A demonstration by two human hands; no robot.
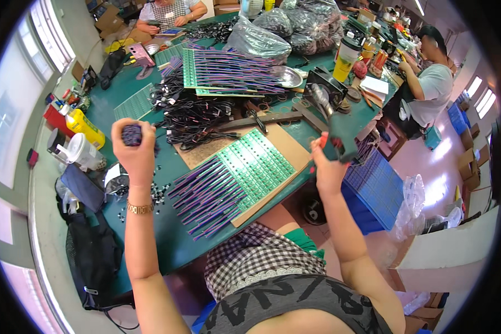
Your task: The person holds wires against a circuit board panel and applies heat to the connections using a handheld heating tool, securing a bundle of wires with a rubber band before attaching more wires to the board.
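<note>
1. So the left hand [135,160] is up over the table [161,240], fist curled tight round a wire bundle [132,134], its end poking out the top. There's a gold-coloured watch [140,209] on that wrist.
2. Right hand [330,175]: fingers clenched on a dark tool [342,135] with some red on it. Too blurry to tell exactly what it is.
3. The green circuit panel [259,167] lies between the two grips, a bit closer to the body, on a brown board [285,140]. Purple wires [207,195] fan across its left part, reaching out toward the left-hand side.
4. Farther out, between the hands, there's a heap of black cables [192,119], with a stack of wired panels [190,69] just beyond.
5. Left of the left fist: a yellow bottle [87,129]. Below and right of the right fist, off the table: a blue crate [374,192].
</note>
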